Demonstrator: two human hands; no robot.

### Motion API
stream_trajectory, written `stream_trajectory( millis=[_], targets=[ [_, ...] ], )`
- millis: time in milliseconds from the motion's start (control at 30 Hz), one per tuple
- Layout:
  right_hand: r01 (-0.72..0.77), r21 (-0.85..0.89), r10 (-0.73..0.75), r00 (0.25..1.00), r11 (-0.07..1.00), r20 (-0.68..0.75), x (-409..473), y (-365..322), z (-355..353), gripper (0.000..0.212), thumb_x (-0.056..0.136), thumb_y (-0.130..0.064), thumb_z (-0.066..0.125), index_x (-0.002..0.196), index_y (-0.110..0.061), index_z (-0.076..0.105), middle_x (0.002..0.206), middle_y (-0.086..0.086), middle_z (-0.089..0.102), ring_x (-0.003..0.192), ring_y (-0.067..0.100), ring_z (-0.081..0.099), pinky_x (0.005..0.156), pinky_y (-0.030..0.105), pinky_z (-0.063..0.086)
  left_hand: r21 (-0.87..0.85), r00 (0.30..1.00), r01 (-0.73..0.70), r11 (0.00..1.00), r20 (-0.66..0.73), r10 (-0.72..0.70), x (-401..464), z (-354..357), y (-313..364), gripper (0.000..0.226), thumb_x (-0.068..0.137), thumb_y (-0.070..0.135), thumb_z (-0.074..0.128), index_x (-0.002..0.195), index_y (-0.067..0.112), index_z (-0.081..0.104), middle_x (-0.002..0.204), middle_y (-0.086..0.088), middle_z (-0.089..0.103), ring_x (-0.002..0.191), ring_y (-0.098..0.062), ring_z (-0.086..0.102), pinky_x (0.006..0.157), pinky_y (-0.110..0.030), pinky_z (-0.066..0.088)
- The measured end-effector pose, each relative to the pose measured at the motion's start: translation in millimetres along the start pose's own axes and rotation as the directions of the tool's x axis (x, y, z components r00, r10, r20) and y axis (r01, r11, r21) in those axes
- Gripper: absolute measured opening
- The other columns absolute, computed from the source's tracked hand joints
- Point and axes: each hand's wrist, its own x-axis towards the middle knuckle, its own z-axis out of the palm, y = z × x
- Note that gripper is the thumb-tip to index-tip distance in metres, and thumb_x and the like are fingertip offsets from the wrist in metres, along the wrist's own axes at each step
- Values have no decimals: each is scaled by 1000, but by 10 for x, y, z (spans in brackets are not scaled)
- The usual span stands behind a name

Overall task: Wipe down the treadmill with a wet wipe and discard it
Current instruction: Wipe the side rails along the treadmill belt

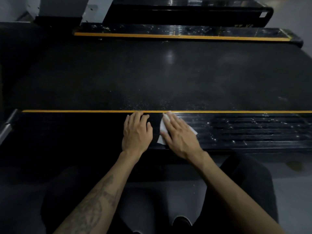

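Note:
The treadmill lies across the view, with a wide black belt (152,73) between two side rails edged in yellow. On the near side rail (67,130) my right hand (179,134) presses flat on a white wet wipe (162,132); most of the wipe is hidden under the palm and fingers. My left hand (136,130) rests on the same rail just left of the wipe, fingers slightly bent, holding nothing. The rail to the right of my hands (253,130) is ribbed and speckled with pale dust.
The far side rail (182,33) carries dust specks too, and a second black machine (185,12) stands behind it. My knees in dark trousers (244,183) are against the near rail, over a grey floor (162,200).

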Motion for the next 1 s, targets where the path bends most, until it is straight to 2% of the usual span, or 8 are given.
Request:
stream_trajectory(
  millis=[167,233,333,433,533,700,900,1000],
  targets=[
    [-275,-28,272,959,961,-85,-18,104,38,67,111,-44,17,162,-1,12,170,17,7,159,27,3,126,36,0,-16,999,-48,999,-8,48,10,19,-7,32,98,22,58,126,9,68,130,-7,61,126,-26,56,117,-52,38],
    [-203,-14,201,975,979,-95,-23,-74,105,77,105,-51,13,160,2,20,168,21,15,158,30,10,127,40,8,-18,997,-81,997,11,81,15,32,-10,34,99,23,56,128,10,68,135,-6,60,131,-24,54,118,-50,37],
    [-6,7,6,1000,1000,3,-73,19,18,80,101,-60,8,164,-11,16,171,7,4,159,18,0,129,34,1,-33,990,-139,990,35,140,12,33,-12,36,100,23,53,130,11,67,140,-5,59,135,-23,52,117,-50,37],
    [-120,-8,119,992,993,-42,-59,292,-47,67,110,-49,23,164,-12,13,171,6,6,159,16,2,125,28,-4,-34,987,-156,987,42,157,11,12,3,36,100,22,55,132,11,66,141,-7,59,134,-25,52,117,-50,38],
    [-321,-43,314,942,946,-121,-10,160,63,69,109,-45,12,162,-1,16,170,18,13,159,27,7,126,35,2,-22,989,-140,990,40,141,8,14,24,36,99,22,54,131,11,66,140,-5,59,134,-23,52,119,-48,36],
    [-29,-12,28,999,1000,-37,-91,-55,121,80,102,-56,6,162,-6,20,170,13,11,159,23,6,129,35,4,-9,989,-144,990,41,144,9,8,12,36,99,20,54,131,10,67,141,-5,59,136,-22,51,118,-48,37],
    [-320,-6,316,938,947,-141,-84,168,109,70,108,-47,12,161,-1,21,169,17,15,158,29,10,127,38,5,-14,988,-153,988,36,153,6,20,19,36,98,23,55,130,9,67,140,-7,60,134,-24,52,116,-49,40],
    [-159,5,159,982,987,-101,-86,-11,180,75,104,-50,7,161,-4,23,169,17,16,158,29,10,129,41,10,-35,982,-186,982,39,187,5,10,1,34,97,21,61,128,9,69,138,-8,62,132,-25,55,113,-48,43]
  ],
)
